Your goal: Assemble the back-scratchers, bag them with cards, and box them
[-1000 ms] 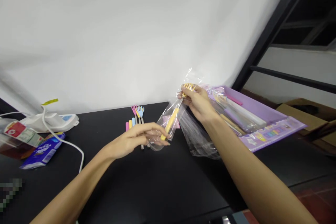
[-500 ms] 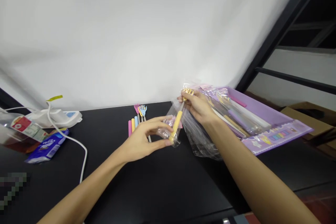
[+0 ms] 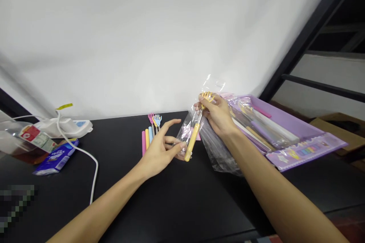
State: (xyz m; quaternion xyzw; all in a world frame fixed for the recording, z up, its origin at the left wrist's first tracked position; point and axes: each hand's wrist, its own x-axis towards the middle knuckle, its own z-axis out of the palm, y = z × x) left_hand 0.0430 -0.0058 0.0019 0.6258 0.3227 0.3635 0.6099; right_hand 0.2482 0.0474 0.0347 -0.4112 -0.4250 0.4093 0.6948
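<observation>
A yellow back scratcher (image 3: 192, 142) with a hand-shaped head slants upward in front of me. My right hand (image 3: 221, 119) pinches it just below that head. My left hand (image 3: 156, 155) holds a crinkled clear plastic wrapper (image 3: 185, 133) between thumb and fingers, beside the yellow handle, its index finger stretched out. The handle looks bare of the wrapper; whether film still covers the head I cannot tell. Behind my left hand, several back scratchers lie side by side, among them a pink one (image 3: 143, 144) and a blue one (image 3: 150, 133). My fingers partly hide them.
A purple box (image 3: 291, 121) of wrapped back scratchers stands at the right. Loose clear wrappers (image 3: 221, 155) lie before it. At the left are a bottle (image 3: 25, 153), a blue packet (image 3: 58, 159), a power strip (image 3: 84, 128) and a white cable (image 3: 95, 174). A wall rises behind.
The wrapper has come away from the yellow handle, toward the left with my left hand. My left index finger has lifted. My right hand keeps hold near the head.
</observation>
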